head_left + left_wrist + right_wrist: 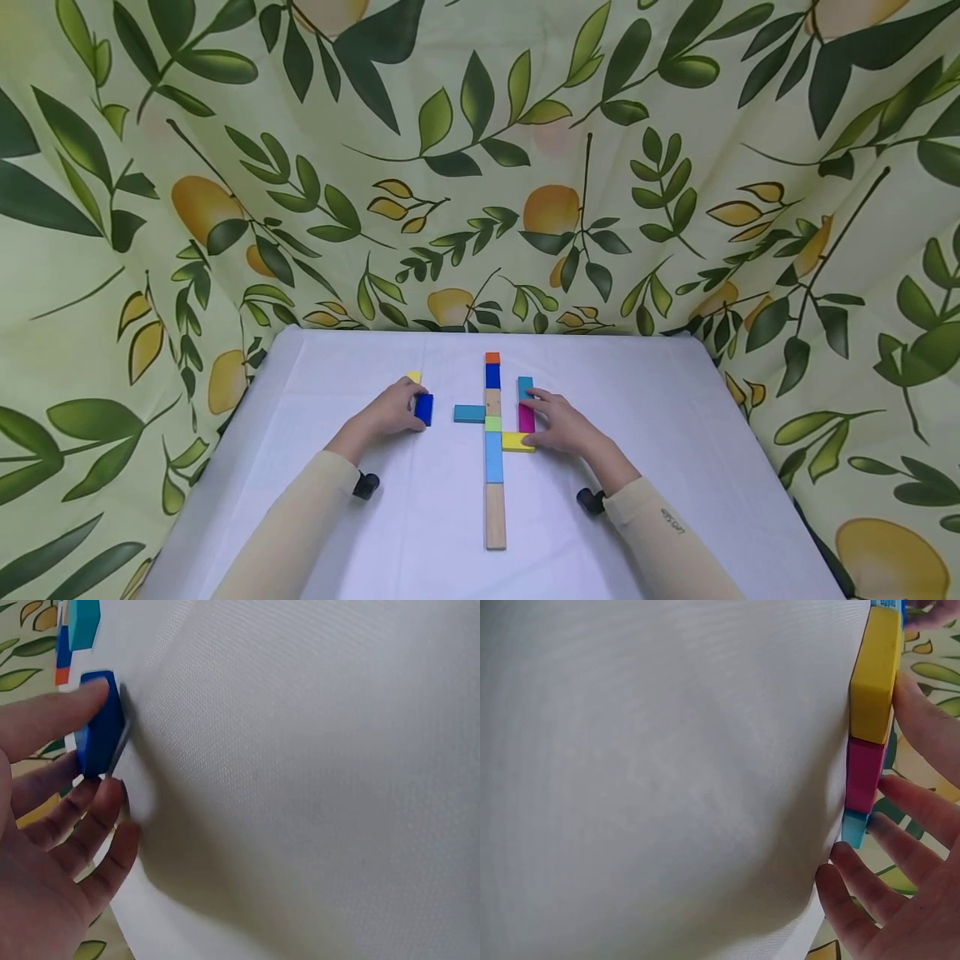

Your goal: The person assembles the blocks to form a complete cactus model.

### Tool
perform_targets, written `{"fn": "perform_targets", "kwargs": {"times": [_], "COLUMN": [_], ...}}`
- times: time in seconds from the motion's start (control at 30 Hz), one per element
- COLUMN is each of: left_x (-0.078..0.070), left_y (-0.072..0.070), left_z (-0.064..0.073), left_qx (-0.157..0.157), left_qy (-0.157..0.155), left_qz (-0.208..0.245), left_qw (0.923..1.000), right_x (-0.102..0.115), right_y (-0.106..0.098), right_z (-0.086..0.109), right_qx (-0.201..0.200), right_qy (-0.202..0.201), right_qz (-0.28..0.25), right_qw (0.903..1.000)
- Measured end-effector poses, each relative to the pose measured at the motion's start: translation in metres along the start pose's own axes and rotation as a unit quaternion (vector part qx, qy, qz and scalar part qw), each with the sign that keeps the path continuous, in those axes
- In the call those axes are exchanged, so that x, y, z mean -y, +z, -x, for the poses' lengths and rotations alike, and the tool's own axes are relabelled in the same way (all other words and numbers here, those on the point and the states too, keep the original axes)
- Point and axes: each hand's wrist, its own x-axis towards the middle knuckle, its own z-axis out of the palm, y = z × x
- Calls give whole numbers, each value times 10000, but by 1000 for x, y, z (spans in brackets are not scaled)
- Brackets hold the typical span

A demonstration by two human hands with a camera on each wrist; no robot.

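Note:
My left hand pinches a blue block between thumb and fingers, left of a row of blocks. A yellow block peeks out just beyond that hand, mostly hidden. On the other side, my right hand has its fingers extended against several blocks. Its thumb touches a yellow block lying crosswise, while fingertips reach a magenta block and a teal block lined up behind it. The crosswise yellow block meets a light blue block in the middle row.
The middle row also has an orange block, a dark blue one, wooden blocks and a green block. Another teal block juts left from it. All lie on a white-covered table before a leaf-patterned cloth.

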Motion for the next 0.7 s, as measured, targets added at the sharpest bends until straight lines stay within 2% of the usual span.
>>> {"fn": "perform_targets", "kwargs": {"times": [0.2,0.37,0.7], "left_x": [-2,-6,-27], "left_y": [2,3,5], "left_z": [-9,-18,-32], "left_qx": [-347,-749,-1077], "left_qy": [182,357,274], "left_qz": [122,436,818], "left_qw": [9992,9956,9904], "right_x": [1,1,0], "right_y": [0,0,0], "right_z": [-1,0,1], "right_qx": [-18,-25,-26], "right_qy": [-78,-68,-59], "right_qz": [51,66,19], "right_qw": [10000,10000,10000]}}
